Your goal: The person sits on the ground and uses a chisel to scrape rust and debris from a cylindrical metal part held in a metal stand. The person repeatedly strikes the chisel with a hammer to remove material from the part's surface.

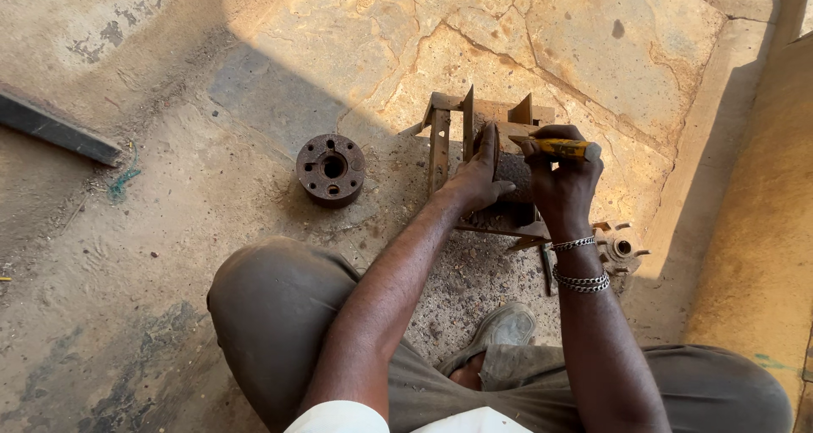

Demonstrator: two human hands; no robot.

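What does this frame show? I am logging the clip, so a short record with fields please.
setting: cracked concrete floor, partly in sun
posture: person seated on the ground
left hand: pressed on a rusty metal frame
right hand: gripping a yellow-handled tool
nearby: round rusty flange left of frame; small toothed part by right wrist

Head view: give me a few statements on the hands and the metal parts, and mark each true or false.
1. The right hand grips a yellow-handled tool. True.
2. The left hand lies on the round flanged hub. False: it rests on the rusty angle-iron frame; the hub sits apart on the ground.
3. Chain bracelets circle the right wrist. True.
4. The dark metal bar lies across the frame. False: it lies far left on the ground.
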